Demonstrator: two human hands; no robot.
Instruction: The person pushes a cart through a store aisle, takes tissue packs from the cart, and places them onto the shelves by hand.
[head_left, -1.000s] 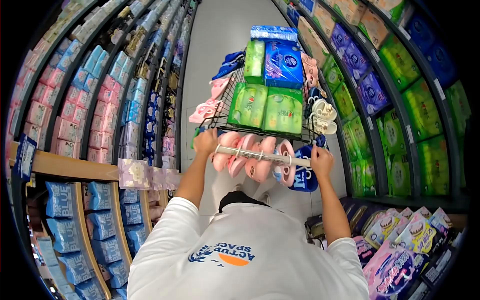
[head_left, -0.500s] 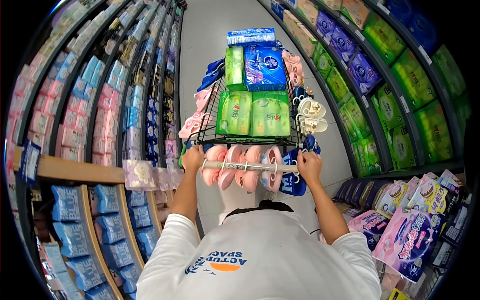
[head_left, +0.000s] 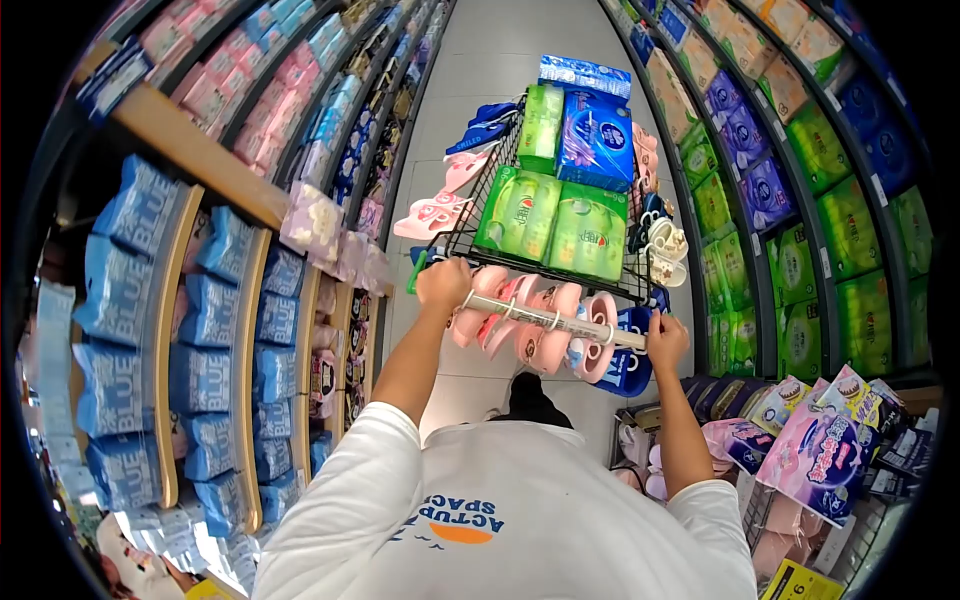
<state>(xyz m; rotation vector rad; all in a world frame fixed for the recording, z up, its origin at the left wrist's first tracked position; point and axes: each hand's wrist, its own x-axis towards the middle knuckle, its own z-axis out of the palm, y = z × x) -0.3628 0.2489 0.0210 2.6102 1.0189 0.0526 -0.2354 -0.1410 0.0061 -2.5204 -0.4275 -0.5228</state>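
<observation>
My left hand [head_left: 443,284] is wrapped round the left end of the shopping cart's handle [head_left: 560,320]. At the right end, my right hand [head_left: 667,340] grips the same bar. Pink slippers [head_left: 545,345] and a blue pair [head_left: 630,352] hang from the handle on white loops. Inside the black wire basket [head_left: 468,212] stand green tissue packs [head_left: 592,228], a blue pack [head_left: 597,140] and a long blue-and-white pack [head_left: 586,76] on top. More footwear hangs along its sides, including pink slippers [head_left: 432,215] and cream clogs [head_left: 666,250].
Blue bags [head_left: 118,295] fill racks on the left, below a wooden ledge [head_left: 200,145]. Shelves of green packs [head_left: 860,310] line the right side. Nearer, pink and purple packages [head_left: 815,455] stick out of a wire bin. The tiled aisle floor [head_left: 490,35] stretches ahead.
The cart has turned slightly and sits further right in view, its handle now slanting down to the right. Both hands stay on the bar. The left racks of blue bags appear larger and nearer.
</observation>
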